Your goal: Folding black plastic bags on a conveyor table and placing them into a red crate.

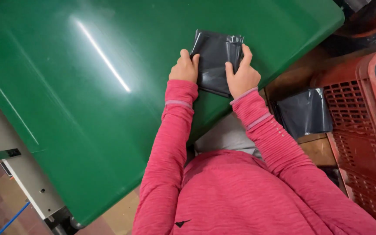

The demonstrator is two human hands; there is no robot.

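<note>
a folded, glossy black plastic bag (pixel 214 61), roughly square, lies flat on the smooth green counter (pixel 88 87) in the upper middle of the frame, close to the counter's right-hand edge. both hands bracket it from the lower side. the left hand (pixel 184 68) sits at the bag's left edge, its grip curled loosely with the thumb tip pressed against the plastic; whether the fingers are tucked beneath the edge cannot be told. the right hand (pixel 242 75) rests on the bag's right portion, its grip spread, with the forefinger pointing up along the right edge toward a crumpled, gathered end at the bag's upper right corner, and the thumb laid flat on the sheet. the right hand covers more of the bag than the left does. the bag is turned slightly, its edges running from lower left to upper right of the frame, and it lies directly ahead of both wrists, between the two pink knitted sleeves (pixel 170 130).

the counter is bare and shiny, with a long streak of reflected light toward the upper left. off its right edge, in the right middle of the frame, another dark plastic bag (pixel 305 113) lies lower down beside a red slatted plastic crate (pixel 362 130). a grey metal frame (pixel 27 174) runs under the counter at lower left.
</note>
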